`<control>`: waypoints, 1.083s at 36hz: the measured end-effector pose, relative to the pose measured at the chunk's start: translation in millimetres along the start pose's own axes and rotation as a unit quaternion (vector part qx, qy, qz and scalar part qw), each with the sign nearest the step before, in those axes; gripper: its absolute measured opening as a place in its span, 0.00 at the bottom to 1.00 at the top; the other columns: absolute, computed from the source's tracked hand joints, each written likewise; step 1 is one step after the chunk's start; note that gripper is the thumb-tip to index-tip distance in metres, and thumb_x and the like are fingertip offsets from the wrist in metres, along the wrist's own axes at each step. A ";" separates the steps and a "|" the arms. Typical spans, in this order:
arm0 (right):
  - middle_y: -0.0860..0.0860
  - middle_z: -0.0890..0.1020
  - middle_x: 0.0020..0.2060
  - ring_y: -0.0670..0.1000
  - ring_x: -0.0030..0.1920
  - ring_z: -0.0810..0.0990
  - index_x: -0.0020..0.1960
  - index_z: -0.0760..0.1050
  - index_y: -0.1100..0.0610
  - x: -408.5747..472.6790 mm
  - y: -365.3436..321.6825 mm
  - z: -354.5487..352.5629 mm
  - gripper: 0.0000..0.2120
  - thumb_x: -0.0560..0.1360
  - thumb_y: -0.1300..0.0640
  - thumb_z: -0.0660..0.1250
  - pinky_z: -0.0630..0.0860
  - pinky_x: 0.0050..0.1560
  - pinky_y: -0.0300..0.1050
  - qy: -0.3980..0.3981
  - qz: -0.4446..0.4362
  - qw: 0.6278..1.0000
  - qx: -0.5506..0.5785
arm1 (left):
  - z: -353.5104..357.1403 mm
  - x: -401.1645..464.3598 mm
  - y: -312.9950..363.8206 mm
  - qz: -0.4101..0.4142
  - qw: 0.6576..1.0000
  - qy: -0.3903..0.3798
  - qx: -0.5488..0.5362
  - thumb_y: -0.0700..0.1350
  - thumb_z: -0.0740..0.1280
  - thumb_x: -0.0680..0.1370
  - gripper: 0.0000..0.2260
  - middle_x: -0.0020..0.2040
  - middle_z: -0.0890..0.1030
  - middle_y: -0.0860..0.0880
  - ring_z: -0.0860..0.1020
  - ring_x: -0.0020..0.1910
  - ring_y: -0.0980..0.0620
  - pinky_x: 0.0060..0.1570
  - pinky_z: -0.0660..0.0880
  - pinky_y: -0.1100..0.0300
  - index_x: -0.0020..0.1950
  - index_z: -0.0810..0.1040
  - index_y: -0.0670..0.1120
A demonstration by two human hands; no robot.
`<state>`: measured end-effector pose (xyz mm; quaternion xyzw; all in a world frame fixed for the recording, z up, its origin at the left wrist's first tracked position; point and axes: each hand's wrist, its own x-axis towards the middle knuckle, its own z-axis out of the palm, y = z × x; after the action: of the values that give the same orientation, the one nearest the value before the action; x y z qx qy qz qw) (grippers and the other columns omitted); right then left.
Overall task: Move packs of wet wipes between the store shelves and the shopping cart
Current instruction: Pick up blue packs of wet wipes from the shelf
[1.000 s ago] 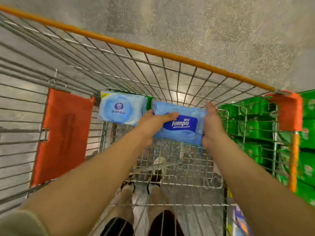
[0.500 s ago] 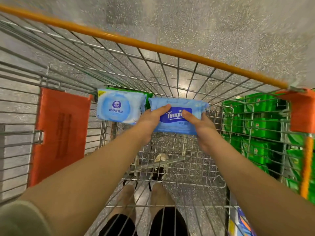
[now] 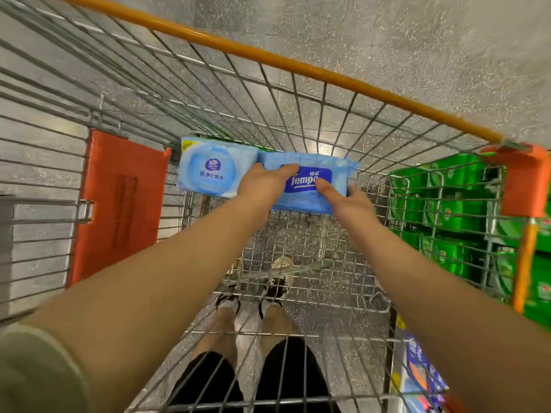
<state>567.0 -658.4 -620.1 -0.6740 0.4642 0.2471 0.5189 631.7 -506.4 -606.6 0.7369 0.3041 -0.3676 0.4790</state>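
A blue Tempo wet-wipes pack (image 3: 313,186) stands against the far end of the wire shopping cart (image 3: 298,257). My left hand (image 3: 264,186) grips its left end, thumb across the front. My right hand (image 3: 347,201) touches its lower right part, thumb lying on the label. A second light-blue wipes pack (image 3: 211,169) with a round lid stands beside it on the left, touching it.
The cart's orange handle bar (image 3: 268,59) runs across the top. An orange flap (image 3: 119,201) hangs on the cart's left side. Green packs (image 3: 447,204) fill shelves to the right, and blue packs (image 3: 417,368) sit at lower right. My feet show through the cart floor.
Both hands pushed the Tempo pack down and forward until it stands next to the light-blue pack. My right hand slid from the pack's right end to its front.
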 end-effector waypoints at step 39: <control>0.50 0.65 0.78 0.52 0.76 0.66 0.81 0.59 0.50 -280.3 -86.3 -156.2 0.34 0.80 0.39 0.63 0.65 0.76 0.51 0.035 -0.299 0.851 -0.429 | -122.9 -288.7 96.8 0.354 0.811 0.024 0.465 0.71 0.66 0.73 0.41 0.81 0.62 0.53 0.65 0.78 0.49 0.74 0.66 0.47 0.81 0.59 0.58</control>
<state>494.6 -697.4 -298.2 -0.9442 0.1058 0.2305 0.2100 582.7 -454.4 -286.1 0.9370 -0.1734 -0.2522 0.1687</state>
